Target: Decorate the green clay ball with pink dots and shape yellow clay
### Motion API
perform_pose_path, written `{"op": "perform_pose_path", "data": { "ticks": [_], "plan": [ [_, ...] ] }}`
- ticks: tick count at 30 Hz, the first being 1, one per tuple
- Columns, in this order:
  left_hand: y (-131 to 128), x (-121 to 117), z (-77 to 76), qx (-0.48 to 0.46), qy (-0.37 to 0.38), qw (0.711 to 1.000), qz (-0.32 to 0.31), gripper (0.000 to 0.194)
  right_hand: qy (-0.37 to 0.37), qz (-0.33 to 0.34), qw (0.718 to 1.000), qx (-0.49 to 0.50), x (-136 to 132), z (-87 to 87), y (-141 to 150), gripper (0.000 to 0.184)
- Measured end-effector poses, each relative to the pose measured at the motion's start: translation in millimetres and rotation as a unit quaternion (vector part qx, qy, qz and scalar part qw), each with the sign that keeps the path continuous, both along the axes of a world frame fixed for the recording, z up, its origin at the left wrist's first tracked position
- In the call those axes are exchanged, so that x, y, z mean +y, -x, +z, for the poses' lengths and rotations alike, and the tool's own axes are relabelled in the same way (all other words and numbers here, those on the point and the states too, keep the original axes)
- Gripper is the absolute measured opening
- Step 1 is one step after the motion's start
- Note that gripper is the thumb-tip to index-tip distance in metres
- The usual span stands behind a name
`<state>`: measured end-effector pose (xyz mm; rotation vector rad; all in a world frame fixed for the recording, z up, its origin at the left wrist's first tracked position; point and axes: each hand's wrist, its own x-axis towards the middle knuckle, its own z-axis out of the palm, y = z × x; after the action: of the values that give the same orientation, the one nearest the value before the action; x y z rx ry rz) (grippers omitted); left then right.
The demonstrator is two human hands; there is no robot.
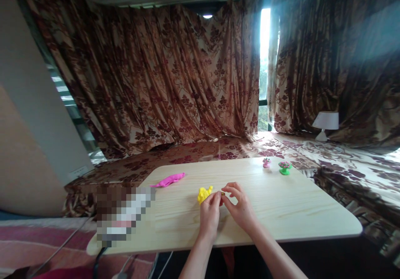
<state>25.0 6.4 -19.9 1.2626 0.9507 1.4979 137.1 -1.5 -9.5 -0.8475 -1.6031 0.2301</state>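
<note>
Above the table's near half, my left hand (211,208) is closed in a pinch, its fingertips at a tiny dark and yellowish piece (223,194). My right hand (240,206) meets it from the other side, thumb and forefinger closed round the same piece. Its exact kind is too small to make out. Just left of my left hand's fingers sits a lumpy yellow figure (204,194) that looks like modelling clay, partly hidden by that hand.
A long pink clay-like shape (170,180) lies on the wooden table (300,206) at left. At the far right stand a green stand-like figure with pink dots (285,168) and a small pink one (266,163). A blurred-out object (126,216) lies on the left edge. A lamp (326,123) stands behind.
</note>
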Motion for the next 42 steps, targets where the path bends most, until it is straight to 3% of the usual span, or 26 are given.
{"op": "perform_pose_path", "data": {
  "ticks": [10,16,22,29,34,42],
  "plan": [
    [-1.2,-1.9,2.3,0.010,-0.017,1.000,-0.005,0.027,0.005,-0.021,0.999,-0.034,-2.8,3.6,0.4,0.012],
    [-1.8,-2.2,4.6,0.019,-0.001,0.999,0.034,0.026,-0.001,-0.056,0.998,-0.037,-2.6,1.8,0.2,0.014],
    [-0.7,-3.4,5.6,0.013,0.007,0.999,0.046,0.025,0.006,-0.030,0.999,-0.038,-3.5,2.1,-2.5,0.015],
    [-0.3,-6.3,6.9,0.017,-0.006,1.000,0.001,0.024,0.025,-0.043,0.999,-0.022,-1.7,0.8,-0.7,0.009],
    [-0.5,-7.3,6.7,0.010,-0.005,1.000,0.028,0.024,0.043,-0.082,0.996,0.017,4.8,-6.0,-1.8,0.007],
    [-0.2,-4.0,4.1,0.005,0.003,1.000,0.018,0.027,0.076,0.019,0.993,0.088,7.4,-8.5,-3.5,0.014]
  ]
}}
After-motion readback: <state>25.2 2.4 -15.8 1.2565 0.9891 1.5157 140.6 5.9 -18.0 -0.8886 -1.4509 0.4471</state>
